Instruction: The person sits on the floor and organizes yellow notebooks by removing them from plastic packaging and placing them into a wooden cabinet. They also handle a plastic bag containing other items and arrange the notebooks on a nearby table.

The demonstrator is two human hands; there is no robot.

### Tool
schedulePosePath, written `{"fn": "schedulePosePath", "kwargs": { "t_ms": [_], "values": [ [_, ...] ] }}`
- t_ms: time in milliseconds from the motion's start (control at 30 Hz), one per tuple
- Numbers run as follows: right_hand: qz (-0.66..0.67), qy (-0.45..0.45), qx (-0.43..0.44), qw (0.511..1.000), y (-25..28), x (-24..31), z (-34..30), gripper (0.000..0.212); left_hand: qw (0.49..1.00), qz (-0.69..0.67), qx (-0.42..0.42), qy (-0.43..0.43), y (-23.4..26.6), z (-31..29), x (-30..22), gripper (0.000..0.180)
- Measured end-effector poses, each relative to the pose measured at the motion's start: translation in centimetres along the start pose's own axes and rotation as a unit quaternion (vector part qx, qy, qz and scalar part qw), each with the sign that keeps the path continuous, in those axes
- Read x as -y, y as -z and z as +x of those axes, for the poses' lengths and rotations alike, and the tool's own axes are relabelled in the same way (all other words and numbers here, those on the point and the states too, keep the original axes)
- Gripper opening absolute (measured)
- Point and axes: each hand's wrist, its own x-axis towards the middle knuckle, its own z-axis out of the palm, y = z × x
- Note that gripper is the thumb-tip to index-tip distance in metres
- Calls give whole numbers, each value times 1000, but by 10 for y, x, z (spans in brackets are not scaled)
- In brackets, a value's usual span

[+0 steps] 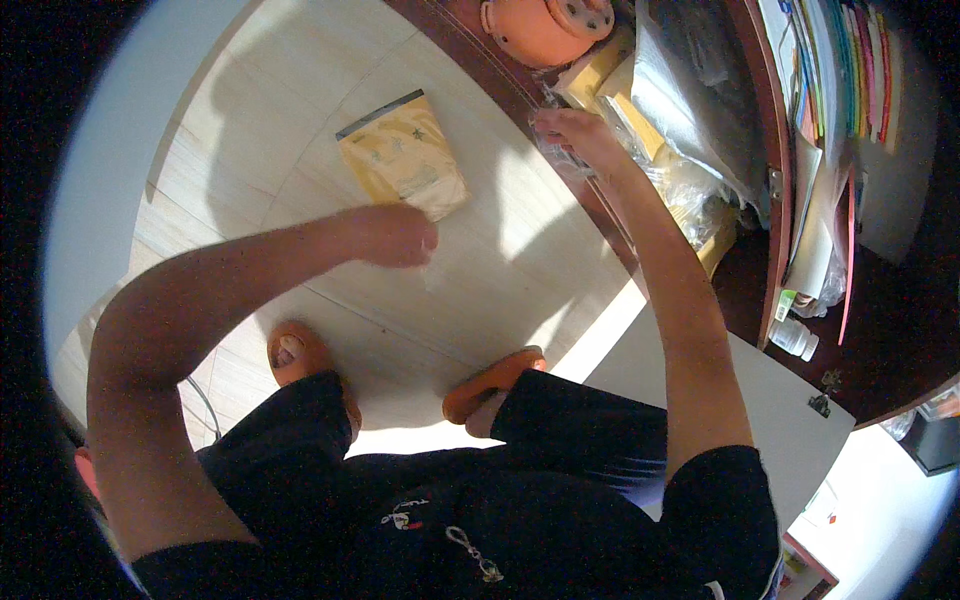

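My left hand (400,236) hangs over the floor with its fingers curled closed. It is slightly blurred, and whatever it may hold is hidden. Just beyond it, a yellow packet (403,150) with a dark strip along its far edge lies on the floor tiles. My right hand (582,137) reaches to the edge of a low cabinet shelf, its fingers bent round crinkled clear plastic (567,162). Beside that hand, yellow packs (632,115) lie on the shelf among more clear wrapping (690,185).
An orange clay pot (545,32) with holes stands at the shelf's far end. Folders (868,70) and papers fill the compartment at right, near a small white bottle (793,340). A binder clip (820,402) sits on a white panel (640,370). My feet wear orange slippers (490,385).
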Motion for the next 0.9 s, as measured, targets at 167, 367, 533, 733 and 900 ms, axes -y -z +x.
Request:
{"fn": "schedulePosePath", "kwargs": {
  "t_ms": [167, 367, 533, 733, 900],
  "values": [
    [-136, 62, -71, 986, -9, -41, 7, 24, 986, -44, -149, 61, 53, 3, 12, 18],
    [-128, 101, -31, 986, -3, -54, -7, 24, 964, 123, -225, 68, 56, -8, 97, 20],
    [-21, 24, -206, 978, -14, -29, -5, 21, 917, 45, -371, 139, 73, -49, 119, 23],
    [-41, -14, -70, 997, -96, -84, -32, 21, 946, 68, -227, 222, 52, -26, 150, 40],
    [-40, 24, -228, 973, -173, -104, -39, 40, 929, 21, -291, 229, 39, -24, 145, 41]
  ]
}}
